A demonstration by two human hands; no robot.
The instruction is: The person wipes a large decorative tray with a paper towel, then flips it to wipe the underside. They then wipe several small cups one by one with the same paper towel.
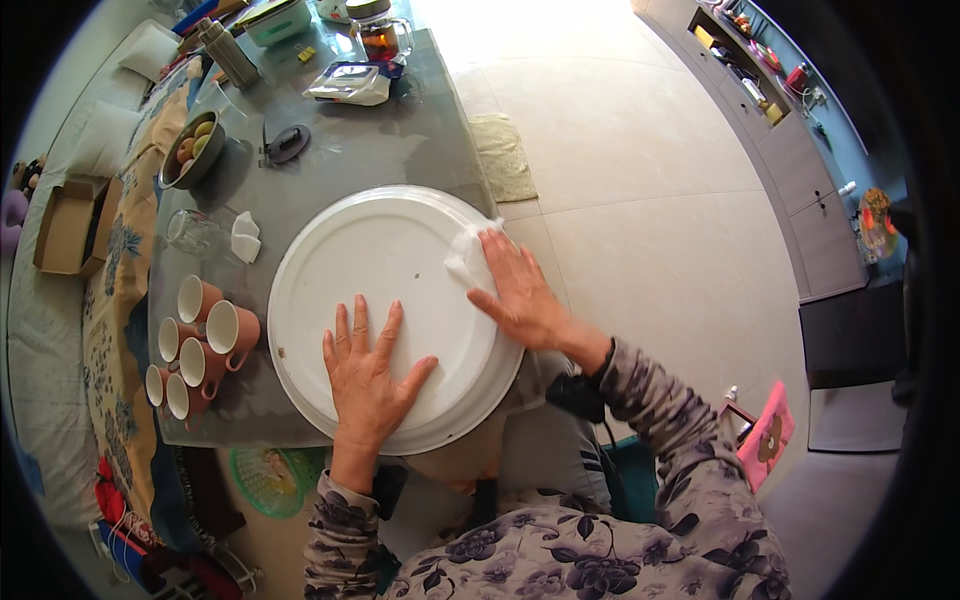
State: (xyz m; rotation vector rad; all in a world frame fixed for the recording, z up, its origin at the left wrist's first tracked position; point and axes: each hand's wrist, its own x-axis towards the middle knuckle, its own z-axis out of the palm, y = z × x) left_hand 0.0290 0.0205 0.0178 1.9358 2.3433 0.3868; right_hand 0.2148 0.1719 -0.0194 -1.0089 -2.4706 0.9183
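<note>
A large round white enamel basin or tray lies upside down at the near corner of the table, its underside facing me. Small dark chips mark its surface and rim. My left hand rests flat on that underside with fingers spread, holding nothing. Under my right hand is a crumpled white wipe, pressed against the right side of the rim. The palm hides part of the wipe.
Several pink mugs stand left of the basin, beside a clear glass and a crumpled tissue. Farther back are a metal fruit bowl, a pack of wipes and a glass jar mug. The glossy tabletop ends at the right.
</note>
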